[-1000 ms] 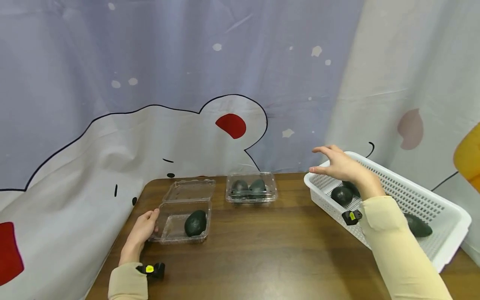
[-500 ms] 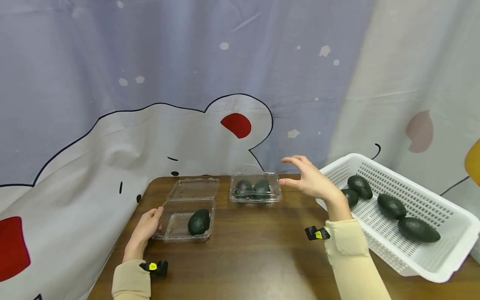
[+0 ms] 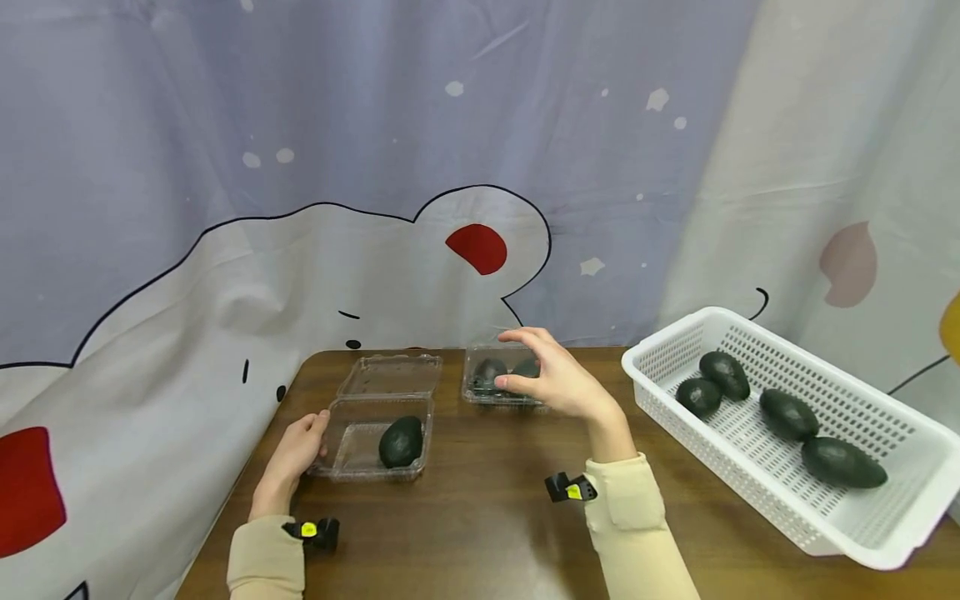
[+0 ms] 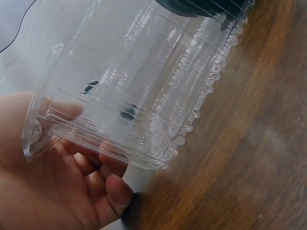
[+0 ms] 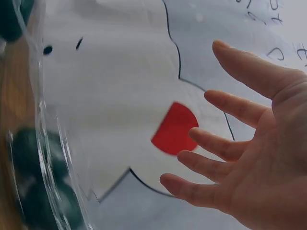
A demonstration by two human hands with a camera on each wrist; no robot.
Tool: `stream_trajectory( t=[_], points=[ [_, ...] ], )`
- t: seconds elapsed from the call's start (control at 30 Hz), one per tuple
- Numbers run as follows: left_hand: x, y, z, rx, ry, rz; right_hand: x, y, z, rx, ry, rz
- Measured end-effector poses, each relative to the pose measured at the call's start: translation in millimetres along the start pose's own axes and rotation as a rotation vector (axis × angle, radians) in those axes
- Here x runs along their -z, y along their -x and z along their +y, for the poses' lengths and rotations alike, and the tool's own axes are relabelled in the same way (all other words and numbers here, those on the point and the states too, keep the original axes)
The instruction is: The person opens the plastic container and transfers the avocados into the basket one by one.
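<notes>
An open clear plastic clamshell box [image 3: 358, 450] lies at the left of the table, its lid [image 3: 393, 376] folded back behind it. One dark green avocado [image 3: 401, 442] sits in the box's right half. My left hand [image 3: 297, 454] grips the box's left edge; in the left wrist view, the thumb and fingers [image 4: 116, 190] are at its end wall. My right hand [image 3: 561, 379] is in the air with nothing in it, fingers spread in the right wrist view. From the head view it partly hides a closed clamshell box [image 3: 480, 395] with two avocados [image 3: 490, 372] inside.
A white perforated plastic basket [image 3: 750, 492] with several avocados [image 3: 787, 414] stands at the right of the brown wooden table [image 3: 450, 533]. A printed curtain [image 3: 375, 125] hangs behind the table's back edge.
My right hand has moved left from over the white basket to in front of the closed box, uncovering the avocados in the basket. My left hand stays at the open box.
</notes>
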State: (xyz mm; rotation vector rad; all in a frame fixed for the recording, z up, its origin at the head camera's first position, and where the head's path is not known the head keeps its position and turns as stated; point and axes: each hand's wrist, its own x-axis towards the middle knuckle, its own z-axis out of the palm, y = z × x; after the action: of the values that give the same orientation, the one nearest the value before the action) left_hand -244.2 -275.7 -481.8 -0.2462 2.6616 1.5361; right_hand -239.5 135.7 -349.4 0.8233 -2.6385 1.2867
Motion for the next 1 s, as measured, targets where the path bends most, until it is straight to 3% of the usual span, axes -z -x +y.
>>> stream_trajectory(
  t=[0.23,0.5,0.8,1.0],
  points=[
    [2.7,1.9,1.4,0.0,-0.007,0.009,-32.0,-12.8,-8.3,0.061,-0.045,-0.02],
    [5.2,1.5,2.5,0.011,0.022,0.011,-64.9,-21.5,-16.8,0.089,-0.178,-0.044],
    [1.6,0.4,2.8,0.007,0.025,0.012,-102.6,-37.8,-6.3,0.038,-0.299,-0.061],
    [-0.4,0.7,2.4,0.008,0.033,0.007,-128.5,-42.8,-4.4,0.032,-0.315,-0.06]
  ],
)
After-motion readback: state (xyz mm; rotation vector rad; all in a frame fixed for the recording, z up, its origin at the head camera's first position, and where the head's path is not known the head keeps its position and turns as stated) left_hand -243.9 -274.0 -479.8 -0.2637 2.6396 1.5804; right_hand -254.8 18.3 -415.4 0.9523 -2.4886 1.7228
